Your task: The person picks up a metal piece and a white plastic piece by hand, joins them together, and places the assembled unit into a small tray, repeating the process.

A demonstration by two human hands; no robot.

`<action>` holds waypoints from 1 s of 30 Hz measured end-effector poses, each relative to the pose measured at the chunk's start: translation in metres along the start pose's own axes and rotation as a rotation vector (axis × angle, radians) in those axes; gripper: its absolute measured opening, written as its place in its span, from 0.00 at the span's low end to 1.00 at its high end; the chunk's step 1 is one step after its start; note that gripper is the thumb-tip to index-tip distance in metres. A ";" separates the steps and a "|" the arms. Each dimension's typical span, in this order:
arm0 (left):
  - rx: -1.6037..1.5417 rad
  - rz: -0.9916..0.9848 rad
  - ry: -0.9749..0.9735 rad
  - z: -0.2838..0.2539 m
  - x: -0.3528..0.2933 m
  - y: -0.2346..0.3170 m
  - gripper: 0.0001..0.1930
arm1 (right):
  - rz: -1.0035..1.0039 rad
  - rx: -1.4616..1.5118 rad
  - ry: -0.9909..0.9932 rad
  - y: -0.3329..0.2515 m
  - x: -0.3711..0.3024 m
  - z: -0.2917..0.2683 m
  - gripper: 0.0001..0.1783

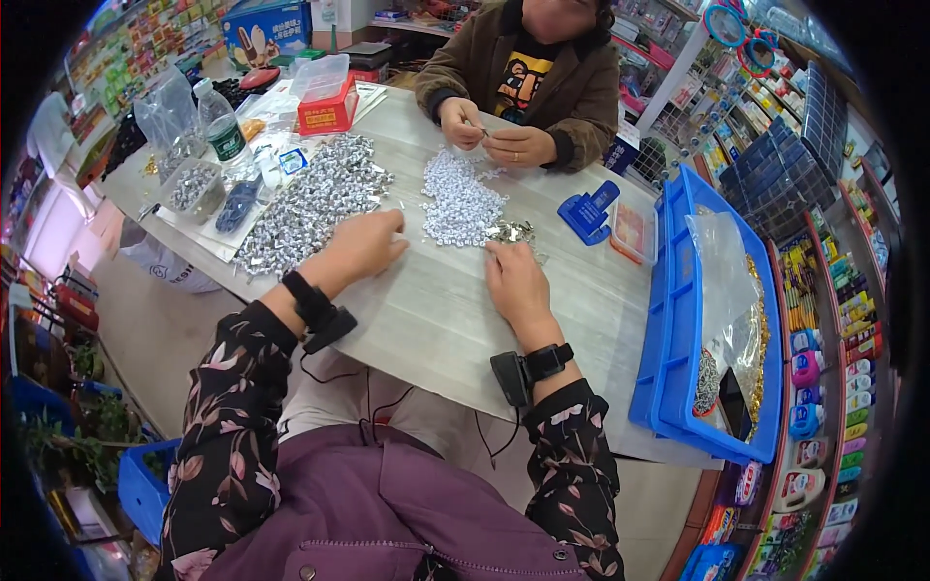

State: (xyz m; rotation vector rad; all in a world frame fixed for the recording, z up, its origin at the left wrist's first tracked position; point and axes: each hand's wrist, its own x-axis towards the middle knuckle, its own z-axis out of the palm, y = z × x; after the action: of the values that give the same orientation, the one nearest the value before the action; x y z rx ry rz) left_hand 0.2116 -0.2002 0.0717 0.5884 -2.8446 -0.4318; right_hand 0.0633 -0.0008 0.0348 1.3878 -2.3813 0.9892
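Observation:
My left hand [363, 246] is beside a heap of small silver metal pieces [320, 203], its fingers curled in. Whatever it may hold is too small to make out. My right hand [518, 290] reaches to a little pile of thin brass-coloured metal bits [514, 232]; its fingers are drawn together at the near edge, their tips partly hidden. Between and beyond my hands lies a heap of small white round pieces [460, 198], touching the metal bits. All three heaps rest on the pale wooden table [426, 310].
Across the table a person's hands [494, 140] pinch a small item. At left stand a water bottle [221, 121], a tub of metal pieces [192, 189] and a red box [327, 108]. At right are a blue holder [587, 213], a clear container [634, 230] and a large blue crate [668, 320].

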 end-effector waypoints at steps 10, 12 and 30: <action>0.007 0.228 0.080 0.051 0.038 0.020 0.07 | -0.026 0.003 -0.026 -0.005 -0.001 0.002 0.08; 0.009 0.261 0.058 0.052 0.041 0.020 0.06 | 0.055 0.045 -0.037 -0.005 0.001 -0.001 0.07; -1.128 -0.105 -0.322 0.027 -0.031 0.068 0.08 | 0.182 0.142 -0.041 0.013 0.005 -0.002 0.07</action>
State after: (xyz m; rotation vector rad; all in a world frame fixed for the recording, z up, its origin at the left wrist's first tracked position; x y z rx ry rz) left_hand 0.2085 -0.1211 0.0645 0.4200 -2.2367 -2.0547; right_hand 0.0494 0.0021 0.0329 1.2647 -2.5479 1.2080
